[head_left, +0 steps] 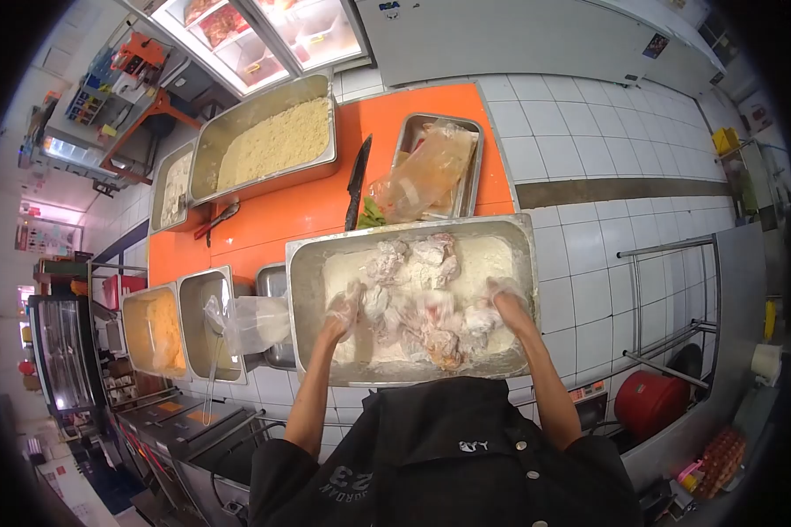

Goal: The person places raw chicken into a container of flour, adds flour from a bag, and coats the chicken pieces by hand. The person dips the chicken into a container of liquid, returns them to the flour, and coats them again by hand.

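Observation:
A large metal pan holds white flour and several flour-coated pieces of raw meat, probably chicken. At the pan's left side, my left hand rests in the flour beside the meat, its fingers stretched out and dusted white. My right hand is at the right side, fingers extended toward the flour and close to a coated piece. Neither hand appears to grip anything. Pieces in the middle are blurred, with pinkish flesh showing through the coating. Both hands seem to wear thin clear gloves.
On the orange table lie a black knife, a tray with a plastic bag and a deep pan of crumbly yellowish coating. Smaller metal pans stand left, one with orange contents. A red pot is at right.

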`<act>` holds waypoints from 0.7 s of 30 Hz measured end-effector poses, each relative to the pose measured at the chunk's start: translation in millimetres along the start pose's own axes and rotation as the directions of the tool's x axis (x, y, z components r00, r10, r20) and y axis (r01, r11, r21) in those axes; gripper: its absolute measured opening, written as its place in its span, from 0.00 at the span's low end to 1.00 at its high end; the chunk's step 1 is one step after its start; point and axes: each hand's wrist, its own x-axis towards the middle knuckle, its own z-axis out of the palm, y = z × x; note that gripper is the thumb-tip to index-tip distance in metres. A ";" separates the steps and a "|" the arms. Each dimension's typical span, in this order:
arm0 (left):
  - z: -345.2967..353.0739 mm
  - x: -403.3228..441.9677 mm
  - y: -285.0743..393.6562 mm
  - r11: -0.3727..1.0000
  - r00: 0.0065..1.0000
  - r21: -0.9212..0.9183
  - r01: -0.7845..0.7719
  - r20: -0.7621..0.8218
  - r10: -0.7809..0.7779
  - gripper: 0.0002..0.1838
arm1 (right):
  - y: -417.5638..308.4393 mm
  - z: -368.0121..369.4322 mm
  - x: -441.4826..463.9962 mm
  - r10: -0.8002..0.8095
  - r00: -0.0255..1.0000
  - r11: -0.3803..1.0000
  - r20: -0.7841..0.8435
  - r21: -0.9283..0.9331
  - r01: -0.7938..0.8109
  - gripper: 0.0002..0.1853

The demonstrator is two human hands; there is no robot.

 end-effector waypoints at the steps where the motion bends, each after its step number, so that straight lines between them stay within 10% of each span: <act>1: -1.7 -0.5 -7.4 0.993 0.998 0.119 -0.015 0.058 0.009 0.34 | 0.3 -0.2 0.2 0.001 1.000 1.000 0.000 0.002 -0.001 0.30; 4: 34.8 19.1 -57.0 0.811 0.830 0.196 -0.552 0.031 0.557 0.26 | 1.5 6.1 -1.6 0.245 0.954 0.868 0.174 -0.478 -0.136 0.30; 6: 79.5 31.5 -42.3 0.875 0.881 0.103 -0.472 0.094 0.464 0.25 | 10.3 23.8 0.7 0.019 0.961 0.994 0.275 0.096 -0.047 0.31; 10: 114.6 24.0 -16.9 0.684 0.689 0.098 -0.723 0.019 0.725 0.26 | -27.5 46.6 5.4 -0.026 0.933 0.998 0.358 0.068 0.001 0.33; 12: 104.6 1.1 23.7 0.943 0.979 -0.311 -0.115 0.123 0.160 0.32 | -68.5 45.7 -20.3 -0.050 0.963 0.980 0.264 0.200 -0.004 0.33; 14: 98.8 6.1 13.9 0.919 0.988 -0.390 -0.060 0.107 0.110 0.35 | -51.1 43.1 -16.9 -0.117 0.961 0.968 0.250 0.244 0.054 0.32; 17: 70.2 19.1 -9.0 0.943 0.993 -0.311 -0.118 -0.045 0.109 0.38 | -35.0 36.0 -23.7 -0.236 0.945 0.875 0.225 0.472 0.106 0.31; 19: 41.7 64.2 -51.9 0.964 0.950 0.091 -0.251 -0.166 0.263 0.36 | -31.4 26.3 -19.4 -0.285 0.934 0.773 0.215 0.628 0.091 0.31; 21: 11.2 69.3 -55.1 0.822 0.823 0.440 -0.362 -0.263 0.503 0.34 | -15.1 15.6 9.9 0.029 0.997 0.914 -0.075 0.405 0.004 0.27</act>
